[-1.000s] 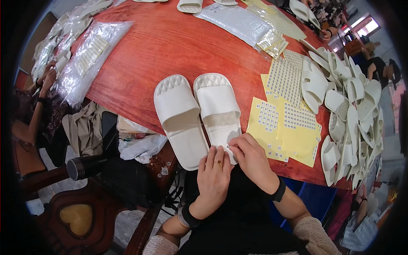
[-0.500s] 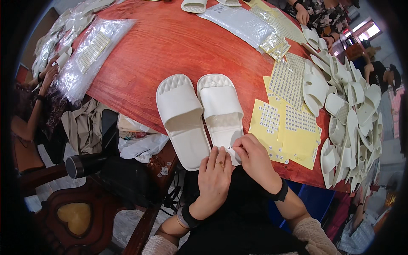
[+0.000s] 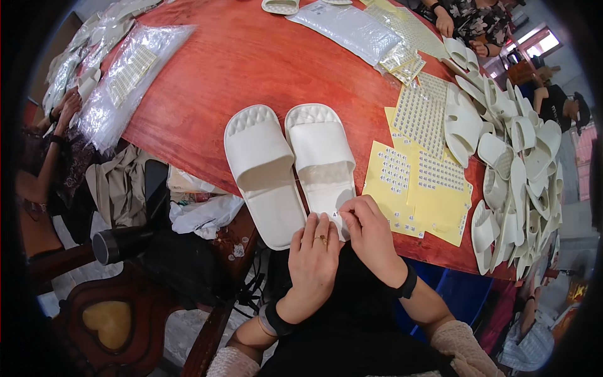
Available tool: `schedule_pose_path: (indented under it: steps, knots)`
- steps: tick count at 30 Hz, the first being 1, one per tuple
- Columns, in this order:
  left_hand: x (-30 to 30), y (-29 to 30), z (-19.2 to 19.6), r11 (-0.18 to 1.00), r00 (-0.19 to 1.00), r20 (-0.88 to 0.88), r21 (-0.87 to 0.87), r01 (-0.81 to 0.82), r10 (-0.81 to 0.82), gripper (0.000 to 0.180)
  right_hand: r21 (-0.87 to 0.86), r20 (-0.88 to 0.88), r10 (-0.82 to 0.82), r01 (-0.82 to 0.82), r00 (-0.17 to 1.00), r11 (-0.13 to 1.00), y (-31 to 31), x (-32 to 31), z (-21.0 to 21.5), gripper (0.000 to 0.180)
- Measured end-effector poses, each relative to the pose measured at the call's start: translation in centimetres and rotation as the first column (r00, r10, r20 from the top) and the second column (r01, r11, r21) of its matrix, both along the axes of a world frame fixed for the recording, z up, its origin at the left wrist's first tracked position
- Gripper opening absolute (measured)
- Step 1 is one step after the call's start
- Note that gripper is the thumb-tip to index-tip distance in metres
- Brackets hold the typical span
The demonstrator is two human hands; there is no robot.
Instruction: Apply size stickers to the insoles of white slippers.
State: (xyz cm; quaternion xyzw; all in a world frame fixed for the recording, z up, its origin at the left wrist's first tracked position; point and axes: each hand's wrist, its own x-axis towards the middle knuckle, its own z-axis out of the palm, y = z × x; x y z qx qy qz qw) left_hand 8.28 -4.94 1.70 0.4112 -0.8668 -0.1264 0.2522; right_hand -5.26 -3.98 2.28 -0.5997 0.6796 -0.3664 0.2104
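Note:
Two white slide slippers lie side by side at the table's near edge, heels toward me: a left slipper (image 3: 266, 204) and a right slipper (image 3: 323, 186). My left hand (image 3: 315, 264) rests on the heel end of the right slipper, its fingers stretched out and close together. My right hand (image 3: 369, 234) is closed in a pinch over the same heel. At its fingertips is a small white sticker (image 3: 335, 214) with dark print, against the insole. Whether the whole sticker is pressed down I cannot tell.
Yellow sticker sheets (image 3: 440, 201) lie on the red table (image 3: 207, 81) to the right, beside a heap of white slippers (image 3: 521, 163). Plastic bags (image 3: 352, 28) lie at the back, with a clear bag (image 3: 135, 75) at left. Other people's hands (image 3: 68, 108) work at left and far right.
The view has shifted slightly, so everything sits a little further left and up. Both hands stay at the right slipper's heel, with the right fingertips still pinched by the sticker.

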Motion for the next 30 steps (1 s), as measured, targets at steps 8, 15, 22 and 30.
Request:
schedule_pose_path:
  steps: [8, 15, 22, 30]
  knots:
    - [0.0, 0.0, 0.1, 1.0, 1.0, 0.013, 0.001, -0.007, 0.007, 0.04, 0.023, -0.212, -0.01, 0.015, 0.977, 1.0, -0.4, 0.8, -0.6, 0.011]
    - [0.0, 0.1, -0.1, 1.0, 1.0, 0.021, 0.013, -0.02, 0.02, 0.041, 0.005, -0.105, 0.021, -0.02, 0.994, 1.0, -0.2, 0.0, -0.4, 0.014]
    - [0.0, 0.2, -0.2, 0.999, 0.999, -0.006, 0.008, -0.035, 0.035, 0.039, 0.067, -0.071, 0.013, -0.008, 0.997, 0.998, -0.3, 0.3, 0.1, 0.012]
    - [0.0, 0.2, -0.1, 0.999, 0.999, 0.015, -0.018, -0.04, 0.04, 0.038, 0.057, -0.316, 0.046, -0.029, 0.948, 0.998, -0.5, 0.8, -0.9, 0.017]
